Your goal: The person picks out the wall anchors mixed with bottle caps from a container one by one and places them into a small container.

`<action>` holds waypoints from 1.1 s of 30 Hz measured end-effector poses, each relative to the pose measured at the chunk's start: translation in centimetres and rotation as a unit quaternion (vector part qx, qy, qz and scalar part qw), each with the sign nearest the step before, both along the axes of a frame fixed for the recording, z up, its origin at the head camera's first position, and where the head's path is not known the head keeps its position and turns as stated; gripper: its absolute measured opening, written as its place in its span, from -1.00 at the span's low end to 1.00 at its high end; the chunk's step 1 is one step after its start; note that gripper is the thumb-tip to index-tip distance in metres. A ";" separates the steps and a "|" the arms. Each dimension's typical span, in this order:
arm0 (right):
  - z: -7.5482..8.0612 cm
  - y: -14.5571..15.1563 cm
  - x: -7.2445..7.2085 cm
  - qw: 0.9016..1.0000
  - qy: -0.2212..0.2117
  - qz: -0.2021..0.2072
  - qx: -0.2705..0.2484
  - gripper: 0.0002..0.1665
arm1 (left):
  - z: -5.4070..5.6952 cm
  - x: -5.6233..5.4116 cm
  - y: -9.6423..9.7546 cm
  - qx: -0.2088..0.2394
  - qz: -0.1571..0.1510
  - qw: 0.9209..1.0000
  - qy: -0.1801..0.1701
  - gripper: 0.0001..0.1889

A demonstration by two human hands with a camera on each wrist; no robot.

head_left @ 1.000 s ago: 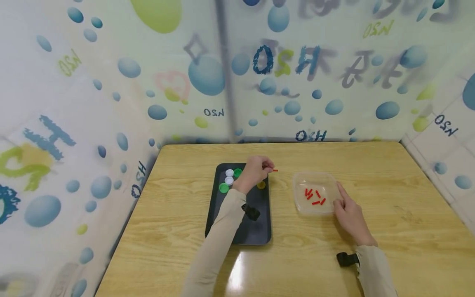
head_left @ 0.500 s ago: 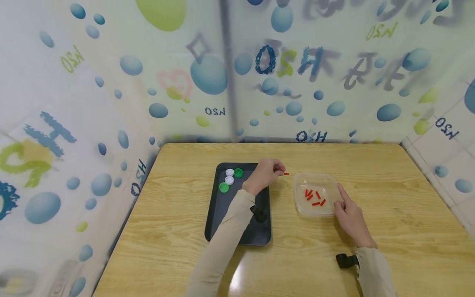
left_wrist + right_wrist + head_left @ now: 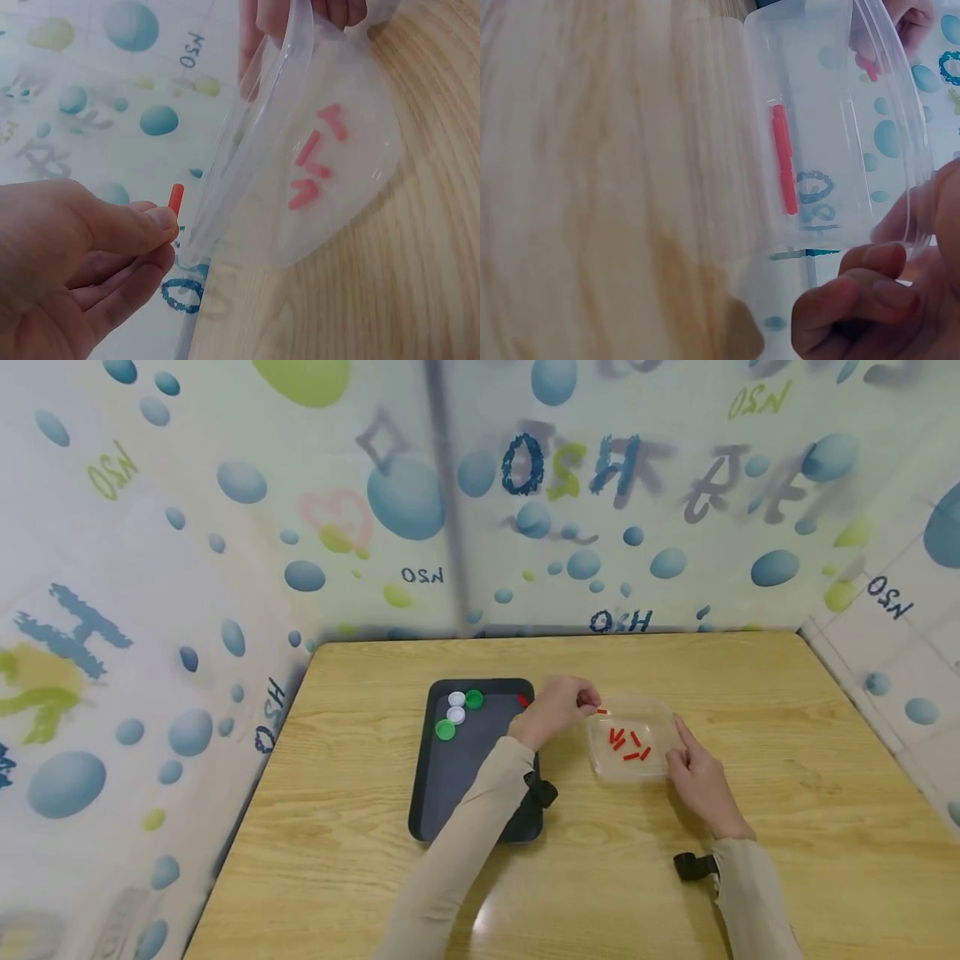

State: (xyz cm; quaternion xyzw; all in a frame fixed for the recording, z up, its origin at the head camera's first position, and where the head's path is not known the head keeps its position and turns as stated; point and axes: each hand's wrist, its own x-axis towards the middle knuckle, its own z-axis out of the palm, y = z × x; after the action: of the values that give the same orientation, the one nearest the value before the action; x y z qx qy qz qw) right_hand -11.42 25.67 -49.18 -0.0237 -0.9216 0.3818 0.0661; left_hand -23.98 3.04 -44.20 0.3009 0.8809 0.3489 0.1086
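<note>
In the head view my left hand [image 3: 555,710] is at the left rim of a clear plastic container [image 3: 606,768]. Between its thumb and fingertips it pinches a short red stick [image 3: 176,199], one end jutting out past the thumb. My right hand [image 3: 705,785] grips the container's right side, thumb and fingers at the rim; the right wrist view shows these fingers [image 3: 855,296] curled close to the wall. Several similar red sticks [image 3: 632,757] lie loose on the container's floor.
Left of the container lies a dark tray [image 3: 457,793] with two white caps [image 3: 456,716], two green caps [image 3: 446,729] and something red [image 3: 523,701] near its far right corner. My left forearm crosses the tray. A patterned wall [image 3: 525,585] borders the wooden table [image 3: 337,793].
My left hand has moved right, from over the tray to the container's rim, still pinching the red stick. Red in the tray's corner has come into sight. My right hand keeps its grip.
</note>
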 end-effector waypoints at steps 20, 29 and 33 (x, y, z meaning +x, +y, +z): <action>0.2 0.1 -0.2 1.000 -0.025 -0.004 -0.001 -0.29 | -0.8 0.7 2.4 -0.015 -0.065 0.998 -0.014 -0.85; 0.0 0.1 -0.1 1.000 -0.020 0.012 -0.016 -0.29 | 1.3 0.4 -1.0 0.030 -0.007 0.999 -0.029 -0.81; -0.1 0.2 0.0 0.999 -0.021 0.013 -0.021 -0.29 | 1.8 -0.1 -3.4 0.041 0.034 0.998 -0.015 -0.82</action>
State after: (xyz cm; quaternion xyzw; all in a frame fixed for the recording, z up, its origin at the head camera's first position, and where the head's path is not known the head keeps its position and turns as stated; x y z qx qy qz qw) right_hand -11.40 25.90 -49.26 -0.0209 -0.9149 0.4011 0.0407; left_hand -24.12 -0.36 -42.44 0.2702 0.8736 0.3928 0.0973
